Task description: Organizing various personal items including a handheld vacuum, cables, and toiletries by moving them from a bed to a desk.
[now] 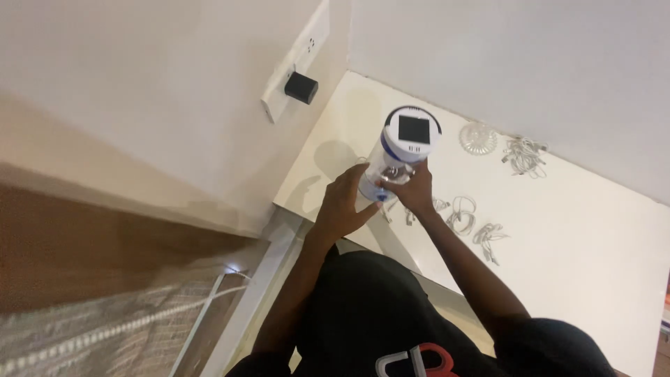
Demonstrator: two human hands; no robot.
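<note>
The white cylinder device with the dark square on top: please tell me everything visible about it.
The white cylinder device stands upright on the white counter, near the wall corner. Its round top has a blue rim and a dark square panel; the body looks like plastic, partly clear. The left hand touches its base, and the right hand holds its lower side.

Both arms are stretched forward from the body, bare from the short black sleeves down to the wrists. The left hand [343,202] is held with its palm turned inward and its fingers spread and lightly curled, the fingertips pressed forward. The right hand [413,187] is raised a little higher, with its back turned to the camera and its fingers closed in a grip. The two hands are brought close together, with only a narrow gap left between them. Both elbows are slightly bent.
</note>
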